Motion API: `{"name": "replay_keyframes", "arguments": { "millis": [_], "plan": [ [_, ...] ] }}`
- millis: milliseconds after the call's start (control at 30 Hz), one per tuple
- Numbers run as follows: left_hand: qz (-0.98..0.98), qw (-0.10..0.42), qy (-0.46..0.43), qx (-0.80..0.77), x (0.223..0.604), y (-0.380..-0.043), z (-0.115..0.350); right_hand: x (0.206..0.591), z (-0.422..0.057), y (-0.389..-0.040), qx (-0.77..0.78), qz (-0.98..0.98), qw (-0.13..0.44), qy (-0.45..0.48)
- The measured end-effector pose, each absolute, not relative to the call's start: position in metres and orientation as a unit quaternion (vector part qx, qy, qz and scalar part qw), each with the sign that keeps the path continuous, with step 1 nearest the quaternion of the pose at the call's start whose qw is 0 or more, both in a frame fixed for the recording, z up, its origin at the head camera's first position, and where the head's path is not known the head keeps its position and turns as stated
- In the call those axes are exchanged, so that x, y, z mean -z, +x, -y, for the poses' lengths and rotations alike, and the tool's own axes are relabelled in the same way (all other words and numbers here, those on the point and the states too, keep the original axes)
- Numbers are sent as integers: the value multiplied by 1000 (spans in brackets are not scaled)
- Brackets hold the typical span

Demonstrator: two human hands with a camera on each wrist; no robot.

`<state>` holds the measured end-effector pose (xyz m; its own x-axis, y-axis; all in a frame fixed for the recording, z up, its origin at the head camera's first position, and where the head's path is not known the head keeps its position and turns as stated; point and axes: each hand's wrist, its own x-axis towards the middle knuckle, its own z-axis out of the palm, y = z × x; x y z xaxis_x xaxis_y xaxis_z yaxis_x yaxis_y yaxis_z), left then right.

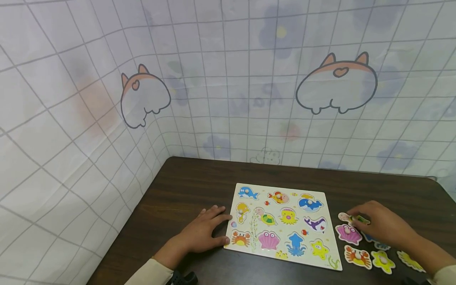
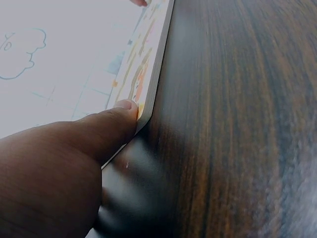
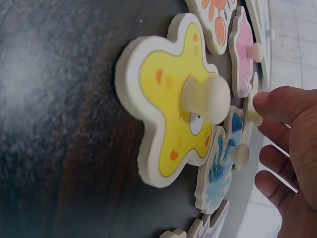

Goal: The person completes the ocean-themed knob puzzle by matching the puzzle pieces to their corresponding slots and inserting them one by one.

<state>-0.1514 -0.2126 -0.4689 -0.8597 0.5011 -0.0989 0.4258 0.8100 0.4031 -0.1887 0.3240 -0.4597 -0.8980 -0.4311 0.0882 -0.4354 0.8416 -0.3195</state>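
My left hand point(image 1: 204, 231) rests at the left edge of a white sea-animal puzzle board point(image 1: 285, 190), fingers spread. In the left wrist view its thumb point(image 2: 121, 114) presses on the board's corner. My right hand point(image 1: 386, 225) pinches the small knob of a turtle piece point(image 1: 344, 217) to the right of the board. The thumb point(image 3: 277, 101) and forefinger meet at that knob in the right wrist view. A pink shell piece point(image 1: 348, 234) lies just in front of the turtle, and a blue squid piece point(image 3: 218, 168) is partly under the right hand in the head view.
A crab piece point(image 1: 358, 257), a yellow starfish piece point(image 1: 383, 262) and another yellow piece point(image 1: 410, 261) lie nearer the front of the dark wooden table point(image 1: 199, 182). Knobbed pieces, such as a dolphin point(image 1: 248, 193) and a seahorse point(image 1: 242, 213), sit in the board. A patterned curtain point(image 1: 231, 87) hangs behind.
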Motion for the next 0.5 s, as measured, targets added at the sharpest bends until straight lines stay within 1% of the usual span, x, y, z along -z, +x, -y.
{"name": "replay_keyframes", "arguments": {
  "millis": [300, 500],
  "plan": [
    [-946, 101, 244, -187, 467, -151, 212, 461, -327, -192, -173, 960, -16, 221],
    [-946, 101, 244, -190, 468, -151, 212, 460, -326, -191, -169, 963, -16, 211]
  ]
}}
